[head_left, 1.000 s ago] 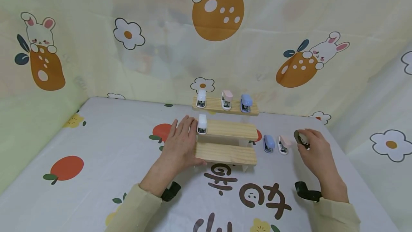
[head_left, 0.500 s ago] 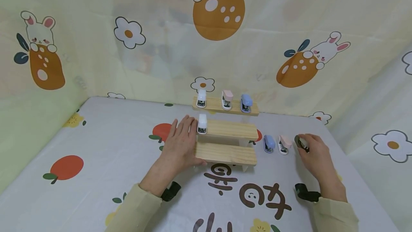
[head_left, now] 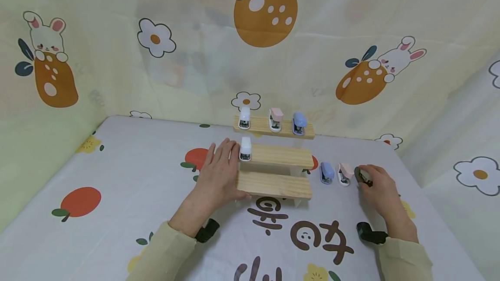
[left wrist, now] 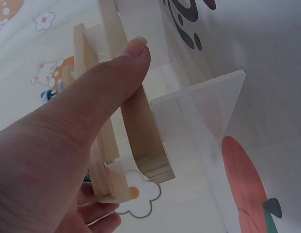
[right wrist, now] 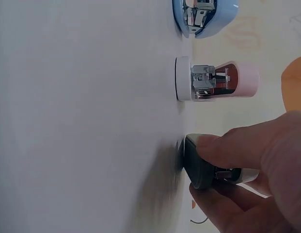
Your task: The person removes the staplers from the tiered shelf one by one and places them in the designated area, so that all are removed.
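Note:
My right hand [head_left: 379, 190] pinches a small dark green mini stapler [head_left: 363, 177] between thumb and fingers. In the right wrist view its dark base [right wrist: 198, 167] is right at the tablecloth. Left of it stand a pink mini stapler [head_left: 345, 174] and a blue one [head_left: 326, 173]. My left hand [head_left: 218, 172] rests against the left end of a tiered wooden stand [head_left: 277, 184], fingers straight, thumb [left wrist: 126, 68] across the front board's edge. On the middle tier, beside the fingertips, is a white stapler [head_left: 245, 148].
The top tier [head_left: 254, 125] carries a white stapler [head_left: 244, 118], a pink stapler [head_left: 275, 119] and a blue stapler [head_left: 299, 123]. Clear triangular supports [left wrist: 203, 102] hold up the boards. A printed cloth [head_left: 136, 172] covers the table, and a patterned curtain [head_left: 187, 81] hangs behind.
My right hand has moved left and slightly toward me with the dark green stapler, bringing it closer to the pink one. The left hand and the stand have stayed put.

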`<state>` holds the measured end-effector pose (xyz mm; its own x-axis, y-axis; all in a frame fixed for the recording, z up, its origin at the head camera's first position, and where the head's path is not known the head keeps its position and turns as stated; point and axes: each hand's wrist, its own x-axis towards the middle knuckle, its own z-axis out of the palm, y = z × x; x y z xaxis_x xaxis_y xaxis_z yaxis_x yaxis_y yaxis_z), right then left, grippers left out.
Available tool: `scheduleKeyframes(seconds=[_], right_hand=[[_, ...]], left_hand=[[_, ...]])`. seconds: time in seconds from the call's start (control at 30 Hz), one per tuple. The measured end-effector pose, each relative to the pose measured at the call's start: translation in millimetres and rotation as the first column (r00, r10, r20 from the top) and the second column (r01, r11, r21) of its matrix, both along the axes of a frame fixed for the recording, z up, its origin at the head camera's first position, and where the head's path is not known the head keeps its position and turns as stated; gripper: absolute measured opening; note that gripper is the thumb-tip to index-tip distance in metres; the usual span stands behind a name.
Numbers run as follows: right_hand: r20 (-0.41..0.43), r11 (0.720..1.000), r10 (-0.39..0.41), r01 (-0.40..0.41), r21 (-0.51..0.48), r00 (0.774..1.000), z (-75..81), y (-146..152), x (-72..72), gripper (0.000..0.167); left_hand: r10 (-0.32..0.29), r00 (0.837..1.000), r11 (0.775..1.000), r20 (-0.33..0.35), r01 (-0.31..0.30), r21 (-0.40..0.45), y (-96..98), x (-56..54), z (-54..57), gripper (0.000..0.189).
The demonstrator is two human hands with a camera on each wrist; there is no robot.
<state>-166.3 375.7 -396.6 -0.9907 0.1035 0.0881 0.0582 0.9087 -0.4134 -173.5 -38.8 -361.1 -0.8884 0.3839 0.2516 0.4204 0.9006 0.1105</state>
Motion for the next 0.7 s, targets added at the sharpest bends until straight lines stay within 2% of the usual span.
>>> scheduleKeyframes(seconds=[0.4,0.7], right_hand=[[0.066,0.999,0.025,-0.026,0.021,0.998,-1.5,1.4,-3.6,0.051],[0.119,0.999,0.04,-0.043,0.022,0.992,1.4,1.5,-0.7,0.053]], left_hand=[[-0.002,1.0,1.0,0.008,0.002,0.007,-1.0,0.4,2.0,0.133],[-0.003,1.0,1.0,0.013,0.003,0.013,-0.3,0.6,1.2,0.131]])
